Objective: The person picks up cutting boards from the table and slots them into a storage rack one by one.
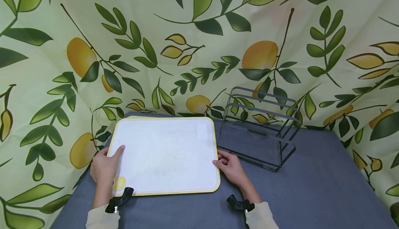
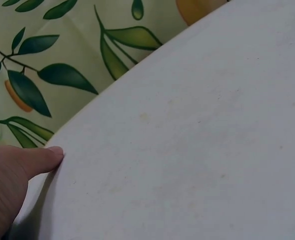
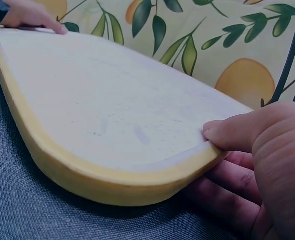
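A white cutting board (image 1: 168, 156) with a yellow rim, rounded corners and a yellow oval in its near left corner is held between both hands. My left hand (image 1: 104, 163) grips its left edge, thumb on the white face; the fingers behind are mostly hidden. At the right edge my right hand (image 1: 231, 168) pinches the board, thumb on top and fingers curled beneath the rim, as the right wrist view shows. There the near rim (image 3: 97, 187) hangs close over the grey cloth, casting a shadow. A pale rectangular patch (image 1: 202, 131) marks the board's far right corner.
A black wire rack (image 1: 254, 159) with several upright loops stands right of the board, close to my right hand. Grey-blue cloth (image 1: 321, 187) covers the table. Behind it hangs a leaf-and-fruit patterned curtain (image 1: 230, 49). Black straps (image 1: 240, 203) circle both wrists.
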The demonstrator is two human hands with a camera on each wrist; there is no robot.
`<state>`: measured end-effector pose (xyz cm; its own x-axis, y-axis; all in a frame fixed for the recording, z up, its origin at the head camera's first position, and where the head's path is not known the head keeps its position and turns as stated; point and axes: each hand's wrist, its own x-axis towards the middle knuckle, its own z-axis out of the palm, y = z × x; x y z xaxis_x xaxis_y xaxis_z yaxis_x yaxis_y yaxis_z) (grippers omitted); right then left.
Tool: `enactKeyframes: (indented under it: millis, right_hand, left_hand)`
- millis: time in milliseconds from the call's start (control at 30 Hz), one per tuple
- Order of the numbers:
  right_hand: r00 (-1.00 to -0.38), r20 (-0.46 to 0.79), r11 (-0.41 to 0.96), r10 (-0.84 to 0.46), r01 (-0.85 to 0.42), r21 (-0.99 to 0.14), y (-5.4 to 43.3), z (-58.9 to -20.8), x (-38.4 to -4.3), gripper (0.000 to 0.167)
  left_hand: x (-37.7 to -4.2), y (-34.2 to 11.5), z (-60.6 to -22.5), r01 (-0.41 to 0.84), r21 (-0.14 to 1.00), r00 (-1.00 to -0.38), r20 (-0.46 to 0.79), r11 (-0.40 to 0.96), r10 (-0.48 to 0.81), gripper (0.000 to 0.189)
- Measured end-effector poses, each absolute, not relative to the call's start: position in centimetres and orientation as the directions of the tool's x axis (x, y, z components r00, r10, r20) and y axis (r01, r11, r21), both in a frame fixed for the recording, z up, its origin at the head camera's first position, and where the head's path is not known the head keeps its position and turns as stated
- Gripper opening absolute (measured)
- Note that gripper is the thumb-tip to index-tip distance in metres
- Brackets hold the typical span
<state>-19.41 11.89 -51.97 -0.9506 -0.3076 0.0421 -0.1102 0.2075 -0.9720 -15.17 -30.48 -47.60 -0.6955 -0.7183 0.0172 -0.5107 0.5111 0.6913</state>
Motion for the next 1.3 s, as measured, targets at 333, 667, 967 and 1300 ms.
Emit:
enactKeyframes:
  millis: [333,667,967,1300]
  right_hand:
    - [-0.951,0.051,0.187,-0.305,-0.112,-0.976,11.9,-52.1,-19.5,0.051]
    - [-0.968,0.040,0.184,-0.248,-0.087,-0.979,11.5,-52.1,-19.5,0.048]
    - [-0.994,-0.033,0.185,-0.103,0.013,-0.983,10.6,-51.6,-19.5,0.037]
    - [-0.999,0.011,0.358,0.036,0.003,-0.934,9.1,-51.6,-19.4,0.042]
  left_hand:
    - [-15.2,-30.7,-47.9,-0.511,0.722,-0.674,0.001,0.467,-0.739,0.082]
    - [-15.3,-30.7,-47.7,-0.513,0.744,-0.659,-0.021,0.429,-0.752,0.084]
    - [-15.4,-30.7,-47.9,-0.510,0.756,-0.651,-0.027,0.410,-0.759,0.086]
    - [-15.4,-30.5,-47.9,-0.497,0.766,-0.646,-0.013,0.407,-0.764,0.086]
